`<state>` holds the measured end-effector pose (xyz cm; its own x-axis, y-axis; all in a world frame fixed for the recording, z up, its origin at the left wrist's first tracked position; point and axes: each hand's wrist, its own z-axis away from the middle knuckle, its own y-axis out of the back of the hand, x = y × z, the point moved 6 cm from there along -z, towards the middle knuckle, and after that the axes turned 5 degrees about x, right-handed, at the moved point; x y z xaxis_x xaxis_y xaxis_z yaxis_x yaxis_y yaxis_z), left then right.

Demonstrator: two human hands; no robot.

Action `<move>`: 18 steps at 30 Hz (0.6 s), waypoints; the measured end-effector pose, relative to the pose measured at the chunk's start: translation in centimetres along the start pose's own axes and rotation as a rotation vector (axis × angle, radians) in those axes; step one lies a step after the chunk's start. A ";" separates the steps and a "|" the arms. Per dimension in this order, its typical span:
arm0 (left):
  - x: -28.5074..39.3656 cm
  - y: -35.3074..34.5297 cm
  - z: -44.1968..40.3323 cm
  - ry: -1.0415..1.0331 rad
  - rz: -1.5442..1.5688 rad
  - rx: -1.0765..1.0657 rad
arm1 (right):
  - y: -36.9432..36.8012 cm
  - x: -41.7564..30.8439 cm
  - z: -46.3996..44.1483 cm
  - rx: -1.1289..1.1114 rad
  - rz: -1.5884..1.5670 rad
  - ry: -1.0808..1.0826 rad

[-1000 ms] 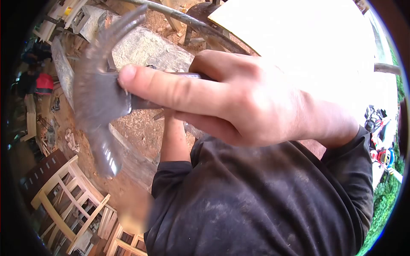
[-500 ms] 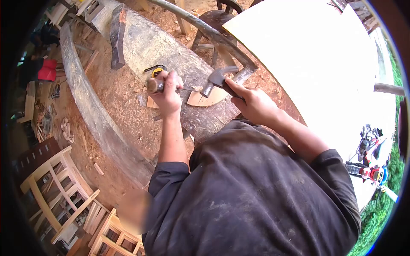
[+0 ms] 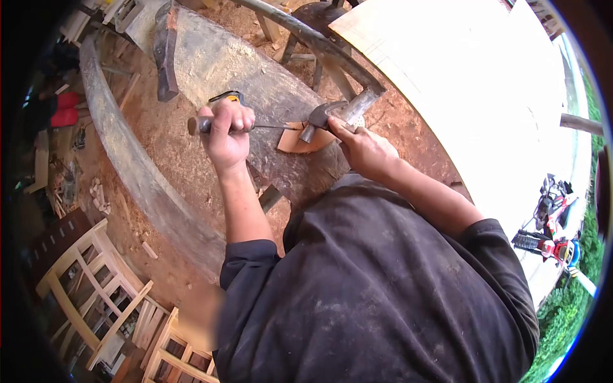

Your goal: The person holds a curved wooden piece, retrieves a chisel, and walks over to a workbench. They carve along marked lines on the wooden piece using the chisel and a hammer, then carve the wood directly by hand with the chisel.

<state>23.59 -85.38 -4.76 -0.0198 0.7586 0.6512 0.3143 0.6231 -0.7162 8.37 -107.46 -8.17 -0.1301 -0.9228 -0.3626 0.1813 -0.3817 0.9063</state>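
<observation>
My left hand [image 3: 228,133] is closed around the handle of a chisel [image 3: 271,126], a thin-shafted tool with a brown handle end pointing left. Its shaft runs to the right, and its tip reaches a small curved piece of wood [image 3: 299,142] on the worn plank. A claw hammer [image 3: 327,115] is in my right hand [image 3: 369,150], gripped close to its head with the index finger stretched along it. The hammer head sits over the wood piece's right part and hides some of it. Behind my left fist, a yellow and black tape measure [image 3: 231,97] lies partly covered.
The long plank [image 3: 223,57] carries sawdust and a dark wooden block [image 3: 167,54]. A curved beam [image 3: 131,140] stands left, with wooden frames [image 3: 96,287] below it. A dark curved rail [image 3: 313,45] and a large pale sheet [image 3: 447,76] are right. A person in red shorts [image 3: 67,110] is far left.
My left hand has moved left, and more of the chisel's shaft shows. The wood piece has turned slightly. My right hand has shifted a little left and down with the hammer.
</observation>
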 end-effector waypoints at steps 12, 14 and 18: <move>-1.8 -2.8 1.1 -0.057 -0.250 0.082 | 6.8 1.5 0.4 0.177 -0.497 -0.132; -1.9 -3.1 1.2 -0.058 -0.261 0.091 | 7.8 1.5 0.5 0.102 -0.534 -0.226; -2.1 -2.9 1.2 -0.063 -0.276 0.123 | 7.9 2.0 0.6 0.117 -0.537 -0.213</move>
<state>21.52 -88.60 -4.35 -0.1489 0.5651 0.8115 0.1718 0.8229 -0.5415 8.98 -112.25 -1.60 -0.3690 -0.5665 -0.7368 -0.0710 -0.7733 0.6301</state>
